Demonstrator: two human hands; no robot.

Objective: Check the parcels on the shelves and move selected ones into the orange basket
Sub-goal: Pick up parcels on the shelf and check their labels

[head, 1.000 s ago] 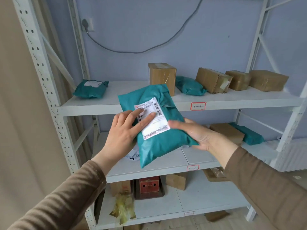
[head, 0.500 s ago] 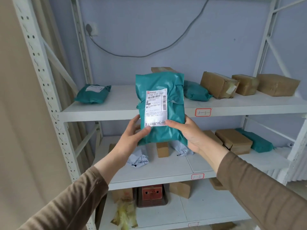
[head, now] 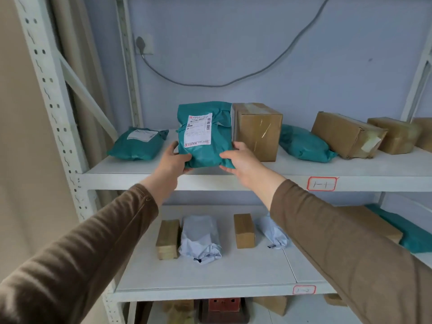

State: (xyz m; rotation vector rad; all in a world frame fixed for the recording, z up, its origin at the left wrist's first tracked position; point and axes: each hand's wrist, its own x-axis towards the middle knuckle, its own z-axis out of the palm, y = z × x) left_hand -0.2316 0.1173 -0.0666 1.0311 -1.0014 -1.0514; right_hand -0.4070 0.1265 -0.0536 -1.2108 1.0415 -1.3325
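Two hands hold one teal parcel (head: 205, 136) upright in the centre of the frame, at the front of the upper shelf (head: 233, 181). The left hand (head: 174, 159) grips its lower left corner, with the thumb curled over the front. The right hand (head: 240, 157) grips the lower right corner in the same way. A white label (head: 198, 130) on the parcel faces the viewer. Just to the right of it stands a brown carton (head: 257, 130), very close or touching. Another teal parcel (head: 138, 143) lies at the left of this shelf. On the lower shelf (head: 210, 293) lie small brown boxes and pale blue bags.
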